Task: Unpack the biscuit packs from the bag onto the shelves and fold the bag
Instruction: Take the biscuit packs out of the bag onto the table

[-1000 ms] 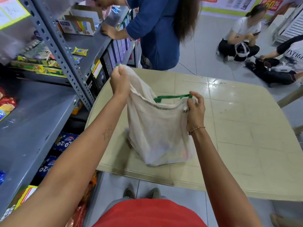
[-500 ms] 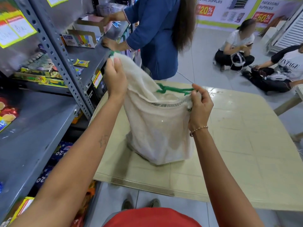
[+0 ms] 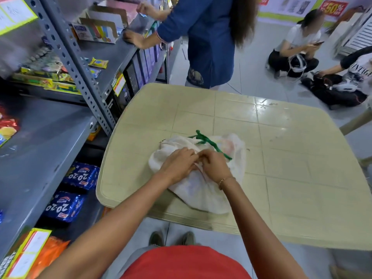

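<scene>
the bag (image 3: 203,186) lies slack and flat on the tabletop (image 3: 291,158) near its front-left corner, so unpacking looks finished, with blue biscuit packs (image 3: 64,206) on the low shelf (image 3: 36,158) at left; the folding seems barely begun. the left hand (image 3: 177,164) and right hand (image 3: 215,164) meet knuckle to knuckle over the bag's middle, fingers curled down and gathering cloth; the green handle (image 3: 209,142) trails just beyond them.

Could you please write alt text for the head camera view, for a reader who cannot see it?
Both hands, the left hand and right hand, pinch a crumpled white cloth bag with a green drawstring, lying on a beige table. Grey shelves to the left hold blue biscuit packs.
</scene>
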Action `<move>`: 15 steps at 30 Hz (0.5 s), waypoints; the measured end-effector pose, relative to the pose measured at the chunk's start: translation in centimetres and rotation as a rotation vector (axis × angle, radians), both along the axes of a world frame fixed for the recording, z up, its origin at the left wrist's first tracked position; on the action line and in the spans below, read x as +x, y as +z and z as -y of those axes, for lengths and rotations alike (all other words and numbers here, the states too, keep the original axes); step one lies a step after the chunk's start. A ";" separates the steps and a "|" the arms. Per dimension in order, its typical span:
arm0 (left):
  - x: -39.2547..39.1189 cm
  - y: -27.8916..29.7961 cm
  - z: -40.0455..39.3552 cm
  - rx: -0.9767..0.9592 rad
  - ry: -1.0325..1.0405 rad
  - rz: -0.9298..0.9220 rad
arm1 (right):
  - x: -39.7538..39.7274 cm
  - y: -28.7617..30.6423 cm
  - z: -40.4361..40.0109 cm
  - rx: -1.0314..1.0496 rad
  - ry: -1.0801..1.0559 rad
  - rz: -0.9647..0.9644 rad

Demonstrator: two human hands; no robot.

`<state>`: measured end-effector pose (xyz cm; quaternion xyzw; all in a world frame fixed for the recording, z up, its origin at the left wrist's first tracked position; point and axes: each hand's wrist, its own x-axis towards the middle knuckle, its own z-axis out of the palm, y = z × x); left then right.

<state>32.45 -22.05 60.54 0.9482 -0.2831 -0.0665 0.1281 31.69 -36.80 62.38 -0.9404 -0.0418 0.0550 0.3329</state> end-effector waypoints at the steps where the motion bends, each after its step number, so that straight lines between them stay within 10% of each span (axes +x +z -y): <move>1: -0.1 0.1 -0.1 -0.051 -0.022 0.043 | 0.1 -0.3 -0.3 -0.061 0.058 -0.079; 5: -1.7 1.2 -1.0 -0.178 -0.126 -0.293 | 0.4 -1.3 0.4 -0.228 -0.092 -0.199; 9: -4.5 0.5 -0.6 0.150 -0.188 -0.675 | 0.1 -2.5 3.0 -0.260 -0.220 -0.396; 15: -5.6 -2.3 -1.3 0.437 -0.097 -0.931 | 1.4 -2.1 5.6 -0.108 -0.614 -0.124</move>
